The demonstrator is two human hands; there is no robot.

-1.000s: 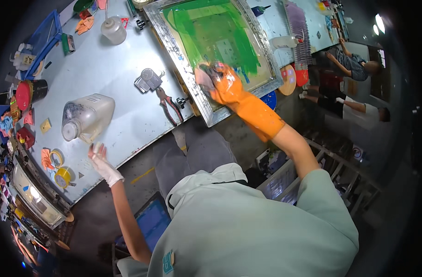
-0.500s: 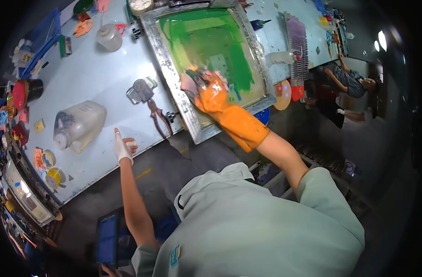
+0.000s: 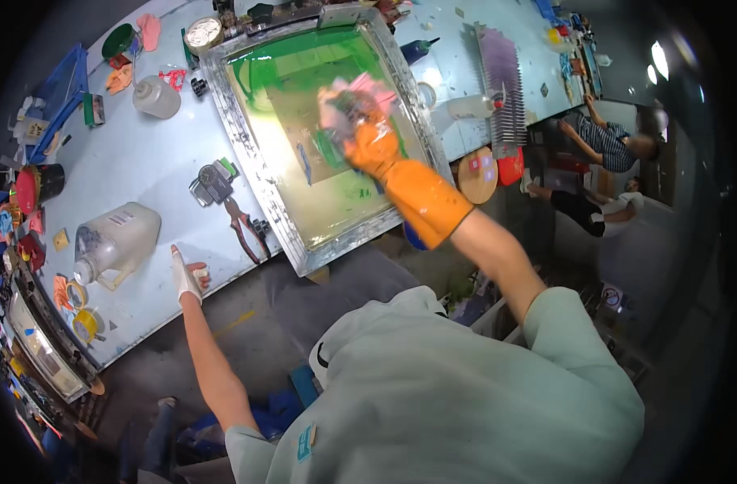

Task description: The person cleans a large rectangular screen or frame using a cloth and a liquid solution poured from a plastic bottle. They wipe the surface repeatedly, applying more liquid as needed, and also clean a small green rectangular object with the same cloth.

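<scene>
One long, pale tabletop is stretching before you. On it, a metal-framed screen is lying at a slant, its mesh carrying green ink, which is thickest toward the far end. Your right hand, in a long orange glove, is reaching over this mesh. At the left, a translucent jug is resting. A stained pink cloth is touching the mesh, and your right fingers are bending around it in a firm hold. Pliers are lying between jug and screen. Your left hand, partly covered in white, is hovering near the front edge, its fingers half open and empty.
</scene>
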